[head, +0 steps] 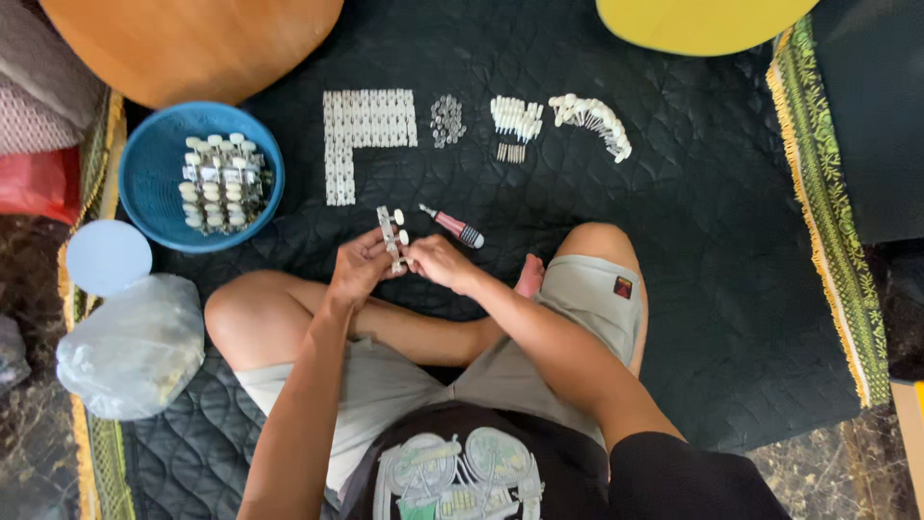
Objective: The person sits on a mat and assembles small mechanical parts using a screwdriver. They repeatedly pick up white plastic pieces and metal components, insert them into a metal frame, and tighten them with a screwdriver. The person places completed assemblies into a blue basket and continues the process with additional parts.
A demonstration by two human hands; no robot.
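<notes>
Both hands, left (358,270) and right (438,260), pinch one metal tuner strip (393,236).

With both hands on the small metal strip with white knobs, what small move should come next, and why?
Probably the right hand should reach for the red-handled screwdriver. Both hands pinch the tuner strip, with the left hand holding its lower part, and the screwdriver lies on the dark quilted mat just beyond the right hand's fingers. Whether a screw is already in place cannot be seen.

Blue bowl (154,164), screwdriver (452,226), plastic bag (130,347), yellow disc (698,21)
</notes>
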